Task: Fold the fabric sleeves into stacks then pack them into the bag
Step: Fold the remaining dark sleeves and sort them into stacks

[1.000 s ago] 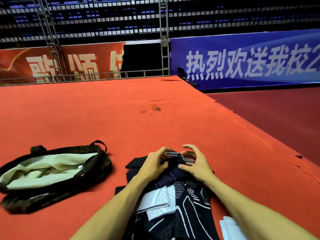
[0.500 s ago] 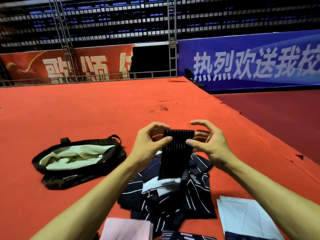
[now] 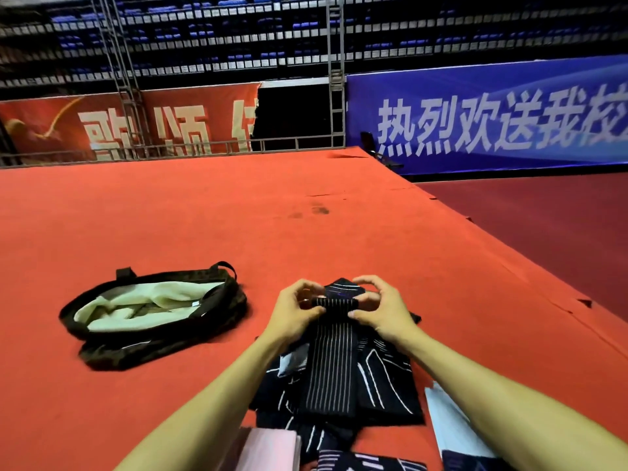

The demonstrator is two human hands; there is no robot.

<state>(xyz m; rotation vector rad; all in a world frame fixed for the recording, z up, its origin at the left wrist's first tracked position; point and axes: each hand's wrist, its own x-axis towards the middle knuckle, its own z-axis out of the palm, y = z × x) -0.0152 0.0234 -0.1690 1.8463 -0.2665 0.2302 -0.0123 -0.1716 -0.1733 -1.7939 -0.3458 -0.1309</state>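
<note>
2 hands, left and right, pinch the top edge of the pinstriped sleeve, which drapes over the sleeve pile near the bag. It looks light, limp and stretchy; hold both corners.

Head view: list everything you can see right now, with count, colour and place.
striped sleeve: one, black with thin white stripes, draped over the pile
sleeve pile: several, dark with white lines, near centre
bag: one, dark with pale green lining, open, left of the pile
pink cloth: one, bottom edge
pale blue cloth: one, lower right
carpet: one, red, under everything
red banner: one, far left
blue banner: one, far right
left hand: pinches the striped sleeve's far end
right hand: pinches the same end
</note>
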